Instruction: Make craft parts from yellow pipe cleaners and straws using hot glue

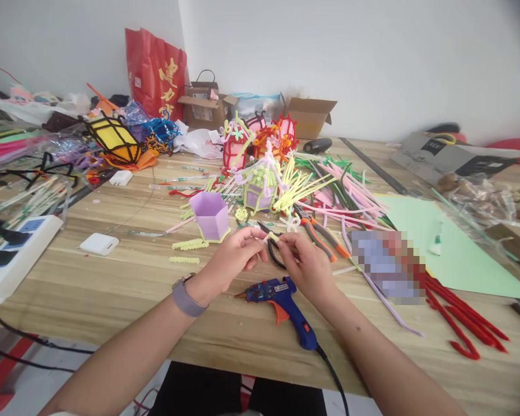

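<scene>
Between my fingertips is a short, wavy pale yellow pipe cleaner [272, 237]. My left hand [234, 257] pinches its left end, and my right hand [307, 267] pinches its right end. Black-handled scissors [275, 254] lie on the table just behind my fingers. A blue hot glue gun [281, 300] rests on its side below my hands, its nozzle pointing left. To the left stands an open purple hexagonal cup [210, 214] with a yellow bottom edge. Crimped yellow pipe cleaner strips [189, 245] lie next to it.
Orange-handled pliers [325, 234] lie to the right, near loose pink pipe cleaners [351, 193]. Behind stands a purple-and-yellow lantern [260, 188]. Red pipe cleaners [463, 315] and a green sheet [455, 248] are at right. A white power strip [26, 254] sits at left.
</scene>
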